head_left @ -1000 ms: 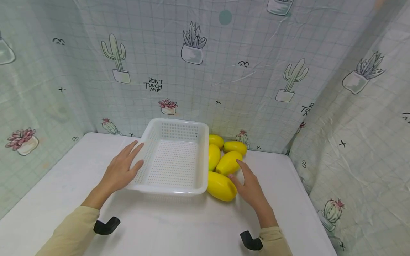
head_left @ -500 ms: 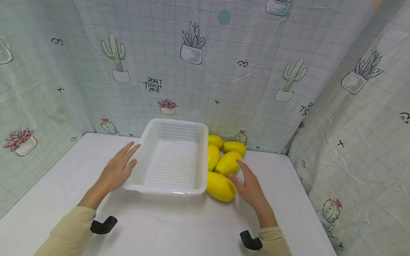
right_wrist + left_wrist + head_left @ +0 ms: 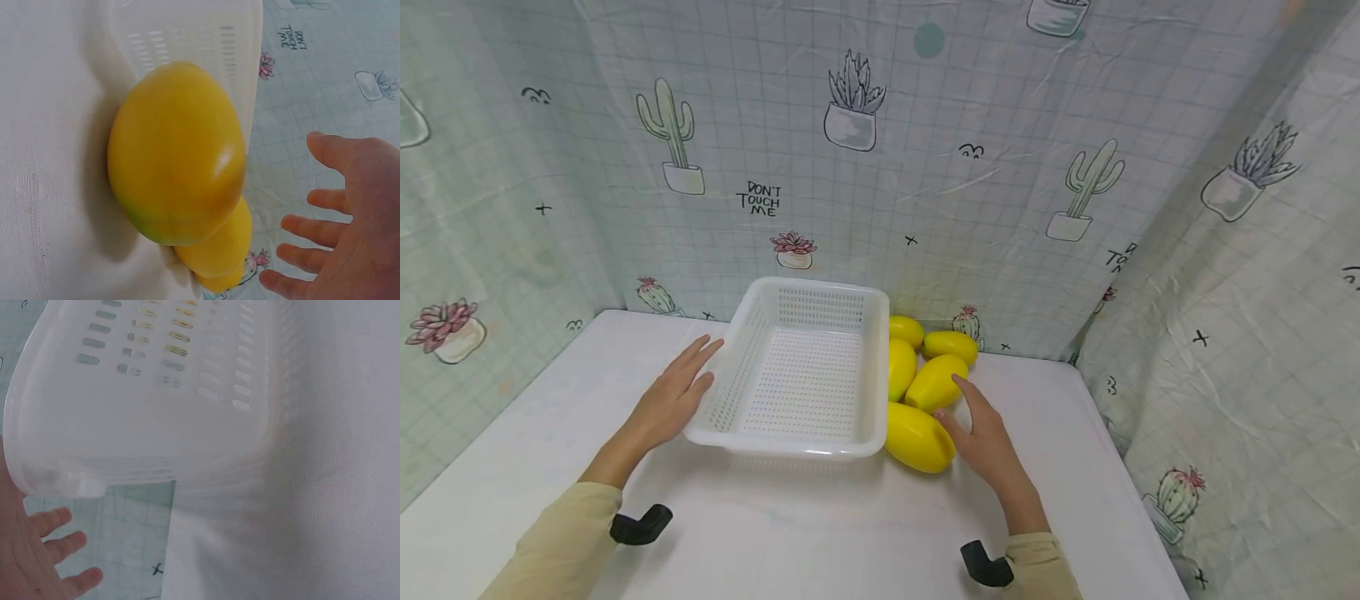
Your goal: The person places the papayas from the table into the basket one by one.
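An empty white perforated plastic basket (image 3: 786, 450) stands on the white table. At its left rim is my left hand (image 3: 666, 406), fingers extended and holding nothing. The left wrist view shows that hand (image 3: 28, 556) beside the corner of the basket wall (image 3: 125, 422). Several smooth yellow fruits, shaped like mangoes, lie against the basket's right side. The largest fruit (image 3: 920, 437) is nearest the front, with a greenish end in the right wrist view (image 3: 178, 156). My right hand (image 3: 988, 442) hovers just right of the fruits, thumb and fingers spread, nothing in its grasp.
A patterned cloth (image 3: 865, 192) with cactus prints hangs behind the table and along both sides. The white tabletop (image 3: 805, 533) extends in front of the basket and to the right of the fruits. Black curved pieces (image 3: 642, 525) are attached near both cuffs.
My left hand has drawn back slightly to the left, off the top of the basket's rim. The right hand, the basket and the fruits have stayed in place.
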Available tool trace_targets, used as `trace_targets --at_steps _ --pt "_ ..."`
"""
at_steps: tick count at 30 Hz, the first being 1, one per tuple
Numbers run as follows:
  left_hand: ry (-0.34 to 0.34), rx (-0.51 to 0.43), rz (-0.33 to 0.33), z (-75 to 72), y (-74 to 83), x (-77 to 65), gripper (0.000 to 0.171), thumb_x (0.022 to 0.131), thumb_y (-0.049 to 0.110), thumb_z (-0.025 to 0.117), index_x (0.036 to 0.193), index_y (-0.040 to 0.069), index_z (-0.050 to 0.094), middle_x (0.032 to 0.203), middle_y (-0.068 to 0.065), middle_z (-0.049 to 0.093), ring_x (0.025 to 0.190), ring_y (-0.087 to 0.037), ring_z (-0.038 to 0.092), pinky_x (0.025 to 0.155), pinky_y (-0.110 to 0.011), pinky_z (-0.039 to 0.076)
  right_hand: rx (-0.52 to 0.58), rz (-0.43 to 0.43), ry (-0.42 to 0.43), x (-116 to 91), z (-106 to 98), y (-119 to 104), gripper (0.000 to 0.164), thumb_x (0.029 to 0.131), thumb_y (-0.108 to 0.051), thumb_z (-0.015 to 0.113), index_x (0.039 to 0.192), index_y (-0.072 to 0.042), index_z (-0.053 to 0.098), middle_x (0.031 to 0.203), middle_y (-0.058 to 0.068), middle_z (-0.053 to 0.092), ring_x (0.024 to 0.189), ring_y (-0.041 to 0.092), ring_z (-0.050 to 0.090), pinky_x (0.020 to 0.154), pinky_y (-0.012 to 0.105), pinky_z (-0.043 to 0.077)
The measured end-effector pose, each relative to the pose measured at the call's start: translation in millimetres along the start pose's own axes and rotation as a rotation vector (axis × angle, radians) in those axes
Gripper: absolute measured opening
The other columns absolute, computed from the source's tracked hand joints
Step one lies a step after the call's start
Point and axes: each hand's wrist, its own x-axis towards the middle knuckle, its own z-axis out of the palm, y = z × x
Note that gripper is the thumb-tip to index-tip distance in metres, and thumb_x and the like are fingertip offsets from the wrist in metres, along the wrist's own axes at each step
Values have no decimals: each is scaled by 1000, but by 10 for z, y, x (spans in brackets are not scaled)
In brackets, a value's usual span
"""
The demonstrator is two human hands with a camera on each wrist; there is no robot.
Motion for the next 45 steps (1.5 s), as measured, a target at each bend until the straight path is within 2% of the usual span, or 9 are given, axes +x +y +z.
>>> trace_targets --at_steps 5,11,15,18,28,33,38,45 --pt "-35 -69 -20 -5 -38 14 50 98 27 33 146 19 23 152 -16 15 137 -43 15 98 -70 17 16 -5 3 2 10 13 70 86 -60 46 144 -29 22 151 2 26 138 29 26 108 52 25" --pt "-77 -131 -43 -14 -85 32 50 98 28 33 146 19 22 153 -16 13 138 -43 12 99 -70 14 13 -1 8 -2 -3 6 76 82 -68 41 144 -29 21 151 3 25 138 30 26 108 52 25" --pt "-114 -169 -65 -13 -121 43 50 98 29 32 146 21 21 154 -14 11 139 -42 10 99 -70 13 21 -2 16 -5 -10 -1 72 85 -62 44 144 -30 20 151 3 25 138 30 26 108 53 24" --pt "-138 -188 -79 -11 -146 48 49 98 29 31 146 21 21 153 -15 11 138 -43 10 99 -70 13 24 -7 18 -7 -11 -1 68 88 -54 48 145 -30 20 151 4 25 138 30 26 108 52 24" --pt "-207 -276 -131 14 -217 70 49 99 34 28 146 29 18 154 -11 12 137 -44 15 98 -70 17 21 0 19 2 -14 7 67 89 -50 50 145 -29 20 151 5 25 138 31 25 108 52 23" --pt "-241 -361 -151 43 -257 69 49 99 38 25 146 33 14 154 -11 12 135 -46 17 97 -71 17 24 6 13 16 -13 11 70 87 -58 46 145 -29 20 151 4 24 138 30 25 108 52 23" --pt "-249 -447 -133 60 -280 71 50 99 38 26 147 30 14 153 -13 14 134 -44 21 95 -69 23 30 10 11 21 -16 9 75 83 -67 41 145 -30 19 151 3 24 138 30 24 109 52 23" --pt "-249 -552 -146 66 -314 82 50 98 36 30 146 30 17 154 -10 12 137 -42 14 93 -70 22 47 12 12 17 -18 0 72 85 -62 44 145 -30 20 151 2 24 138 29 24 109 52 23"
